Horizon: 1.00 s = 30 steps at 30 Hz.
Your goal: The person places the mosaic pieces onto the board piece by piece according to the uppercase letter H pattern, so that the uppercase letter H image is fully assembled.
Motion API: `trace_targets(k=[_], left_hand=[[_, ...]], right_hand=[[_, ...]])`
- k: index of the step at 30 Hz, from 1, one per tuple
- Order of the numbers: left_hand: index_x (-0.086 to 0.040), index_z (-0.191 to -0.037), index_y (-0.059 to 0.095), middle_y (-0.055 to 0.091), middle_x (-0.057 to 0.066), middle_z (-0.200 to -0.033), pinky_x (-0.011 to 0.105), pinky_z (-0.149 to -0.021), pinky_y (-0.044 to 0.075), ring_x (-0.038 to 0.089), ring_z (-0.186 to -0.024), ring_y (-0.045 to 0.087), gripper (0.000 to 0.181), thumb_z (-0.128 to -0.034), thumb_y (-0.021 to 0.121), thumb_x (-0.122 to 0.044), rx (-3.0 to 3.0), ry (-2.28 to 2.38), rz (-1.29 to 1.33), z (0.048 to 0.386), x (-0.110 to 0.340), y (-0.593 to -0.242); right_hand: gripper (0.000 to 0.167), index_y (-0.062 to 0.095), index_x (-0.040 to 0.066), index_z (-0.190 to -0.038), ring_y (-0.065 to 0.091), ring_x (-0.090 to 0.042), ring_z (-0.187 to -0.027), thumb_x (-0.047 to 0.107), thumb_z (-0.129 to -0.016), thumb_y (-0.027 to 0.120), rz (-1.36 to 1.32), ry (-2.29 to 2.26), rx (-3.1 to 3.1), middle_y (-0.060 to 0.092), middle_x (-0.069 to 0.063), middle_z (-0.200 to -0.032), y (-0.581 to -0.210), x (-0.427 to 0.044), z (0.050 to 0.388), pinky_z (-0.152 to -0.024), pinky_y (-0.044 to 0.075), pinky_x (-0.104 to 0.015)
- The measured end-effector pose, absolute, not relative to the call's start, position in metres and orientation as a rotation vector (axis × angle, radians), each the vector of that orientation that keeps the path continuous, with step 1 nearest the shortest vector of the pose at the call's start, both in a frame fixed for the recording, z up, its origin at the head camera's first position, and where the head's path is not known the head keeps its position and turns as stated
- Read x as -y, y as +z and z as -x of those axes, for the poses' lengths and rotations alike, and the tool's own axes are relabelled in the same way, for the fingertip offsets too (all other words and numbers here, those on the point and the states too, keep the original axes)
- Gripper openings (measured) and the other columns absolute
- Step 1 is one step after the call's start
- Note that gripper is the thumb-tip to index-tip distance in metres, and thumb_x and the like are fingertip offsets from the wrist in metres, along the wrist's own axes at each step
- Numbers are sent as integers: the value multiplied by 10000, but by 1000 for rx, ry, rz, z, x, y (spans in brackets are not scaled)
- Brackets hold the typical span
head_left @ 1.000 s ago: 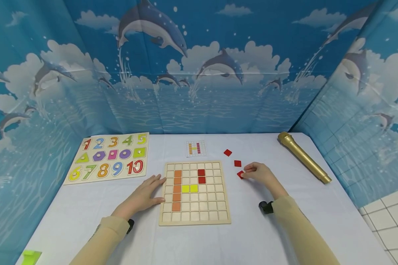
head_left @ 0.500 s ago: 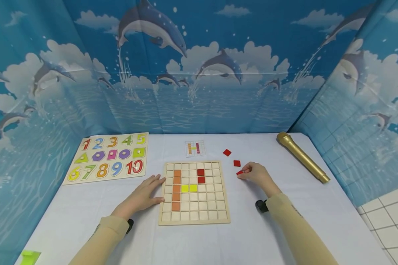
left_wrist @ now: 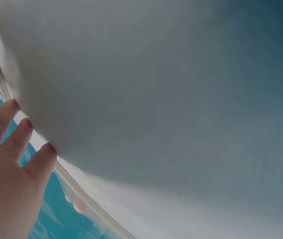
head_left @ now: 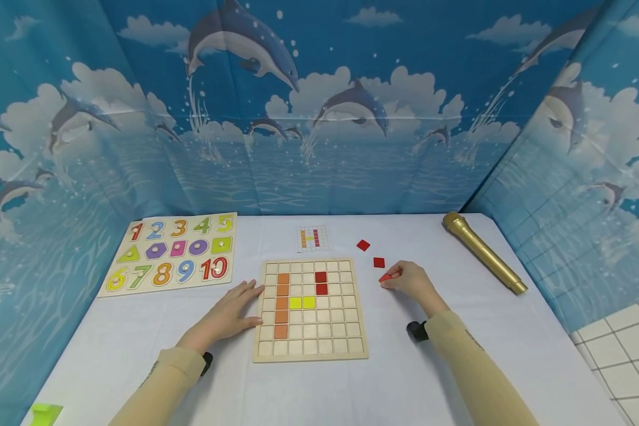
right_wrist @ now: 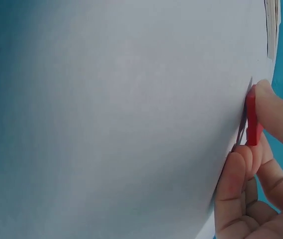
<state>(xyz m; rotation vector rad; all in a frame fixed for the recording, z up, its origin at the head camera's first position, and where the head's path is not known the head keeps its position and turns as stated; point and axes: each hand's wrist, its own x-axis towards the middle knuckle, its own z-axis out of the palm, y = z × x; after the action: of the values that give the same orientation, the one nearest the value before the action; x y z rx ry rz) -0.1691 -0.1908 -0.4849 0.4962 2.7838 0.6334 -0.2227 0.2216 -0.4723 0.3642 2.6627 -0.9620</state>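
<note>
Between thumb and fingers my right hand (head_left: 411, 279) pinches a red square tile (right_wrist: 252, 117), just right of the wooden grid board (head_left: 310, 349). In the right wrist view the tile is tilted up on edge, close to the cloth. My left hand (head_left: 225, 315) rests flat on the table, its thumb and fingertips touching the board's left edge. Set in the board are a column of orange tiles (head_left: 281, 316), two yellow tiles (head_left: 309, 302) side by side and two red tiles (head_left: 321, 289) one above the other. Two loose red tiles (head_left: 378, 262) lie beyond the right hand.
A small pattern card (head_left: 313, 238) lies behind the board. To the left is a number and shape puzzle (head_left: 177, 249). A gold microphone (head_left: 484, 253) lies at the right. A green object (head_left: 45, 414) shows at the near left corner. A dolphin-print curtain surrounds the table.
The red tile under my right hand has gone from lying on the cloth to being tilted up in the fingers. The left hand stays by the board.
</note>
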Motion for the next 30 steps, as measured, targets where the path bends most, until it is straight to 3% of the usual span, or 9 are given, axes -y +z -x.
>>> trace_targets(k=[12,20,30], left_hand=[[-148,-1513,397,309,137,-1603,606,-1192,254,393,-1491,232,756,-872,738,-359,-2782,639,-473,171,191,-488],[-154,-1516,392,301,132,-1607,610,-1189,257,395,-1491,229,757,-874,736,-359,-2778,624,-459,171,192,-487],[-138,-1513,395,305,148,-1602,618,-1191,241,406,-1486,234,753,-874,738,-342,-2776,643,-477,170,191,-485]], right_hand=[[227,619,46,-956,543,-208,-826,180,-852,769,-352,-1091,-2574,613,-83,-867,-465,-214,221,-687,465,-256],[198,644,53,-947,601,-144,-727,146,-836,779,-156,-1282,-2520,662,-50,-809,-461,-173,212,-667,516,-241],[107,704,86,-932,654,-153,-713,129,-852,759,15,-1312,-2451,677,-27,-775,-461,-129,205,-705,539,-265]])
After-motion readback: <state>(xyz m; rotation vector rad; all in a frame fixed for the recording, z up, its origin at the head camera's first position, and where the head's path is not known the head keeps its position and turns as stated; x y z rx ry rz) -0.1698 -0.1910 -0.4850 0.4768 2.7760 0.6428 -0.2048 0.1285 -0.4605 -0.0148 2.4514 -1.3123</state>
